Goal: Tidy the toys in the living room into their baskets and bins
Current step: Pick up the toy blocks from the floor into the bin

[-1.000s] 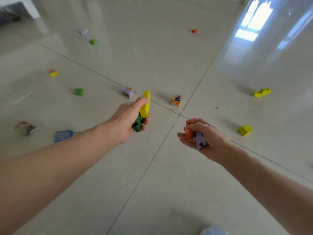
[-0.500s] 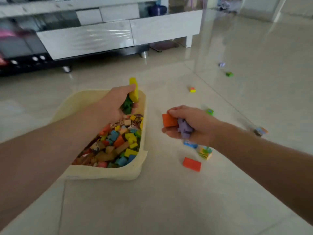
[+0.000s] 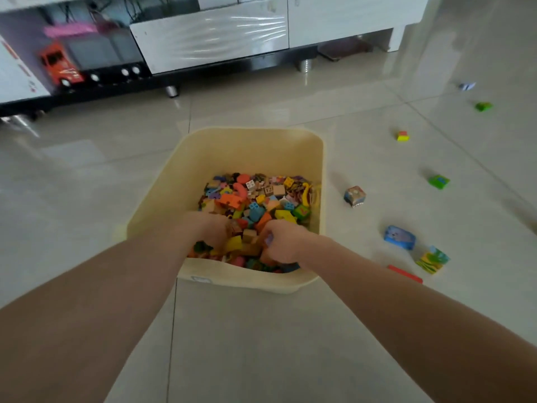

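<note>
Task status: partly complete. Cream bin [image 3: 247, 146] standing on the tiled floor [image 3: 261, 344] in front of a white media cabinet [image 3: 209, 39], already holding a deep pile of mixed toy blocks [image 3: 255, 199] that covers its bottom. Both hands lowered inside the near end of the bin, on top of the pile. Left hand [image 3: 207, 229] palm down among the blocks; blurred, so whether its fingers are spread or curled round a piece cannot be told. Right hand [image 3: 280, 241] with fingers curled into a loose fist, a lilac piece [image 3: 268, 239] showing inside the curl, apparently not yet released. Judged step in hand: depositing a handful into the bin. Remaining on the floor, all to the right of the bin: picture cube [image 3: 354, 195] just beside the bin wall; blue piece [image 3: 399, 237], striped cube [image 3: 433, 259] and flat red block [image 3: 405, 274] grouped near the right forearm; green block [image 3: 438, 181] farther out; small red-and-yellow block [image 3: 403, 136], second green piece [image 3: 483, 106] and pale piece [image 3: 467, 86] well apart toward the back. Orange toy truck [image 3: 59, 65] parked on the cabinet's open shelf; whether that counts as tidied cannot be told. At least eight loose pieces left to collect in view.
</note>
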Demonstrator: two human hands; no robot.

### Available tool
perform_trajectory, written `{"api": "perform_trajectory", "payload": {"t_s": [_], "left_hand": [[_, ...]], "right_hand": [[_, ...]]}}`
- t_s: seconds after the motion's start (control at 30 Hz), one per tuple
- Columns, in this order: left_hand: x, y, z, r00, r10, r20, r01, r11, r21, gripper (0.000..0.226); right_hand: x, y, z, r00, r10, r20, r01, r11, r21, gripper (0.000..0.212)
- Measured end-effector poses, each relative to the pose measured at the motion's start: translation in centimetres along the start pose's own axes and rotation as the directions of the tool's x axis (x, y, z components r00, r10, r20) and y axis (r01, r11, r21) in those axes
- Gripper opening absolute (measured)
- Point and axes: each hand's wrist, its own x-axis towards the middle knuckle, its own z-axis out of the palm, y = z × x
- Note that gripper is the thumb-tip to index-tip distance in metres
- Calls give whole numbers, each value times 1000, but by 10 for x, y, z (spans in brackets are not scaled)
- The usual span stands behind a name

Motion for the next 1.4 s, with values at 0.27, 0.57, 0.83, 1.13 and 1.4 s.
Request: {"api": "perform_trajectory", "payload": {"t_s": [0.27, 0.57, 0.83, 1.13, 1.4], "left_hand": [[6, 40, -33, 933, 199, -300, -181, 980, 87, 15], [-43, 170, -64, 630, 466, -621, -553, 831, 61, 21], [-101, 380, -13, 416, 833, -366, -805, 524, 278, 19], [-173, 584, 113, 242, 968, -60, -940, 249, 233, 22], [-173, 608, 190, 331, 943, -23, -943, 331, 12, 12]], "right_hand": [[-11, 3, -17, 995, -76, -64, 90, 961, 261, 30], [-133, 113, -86, 959, 91, -267, 139, 670, 729, 14], [-296, 300, -95, 763, 561, -321, 1, 496, 868, 16], [-457, 449, -34, 249, 908, -337, 33, 340, 940, 14], [-495, 546, -27, 116, 903, -414, -418, 423, 804, 55]]}}
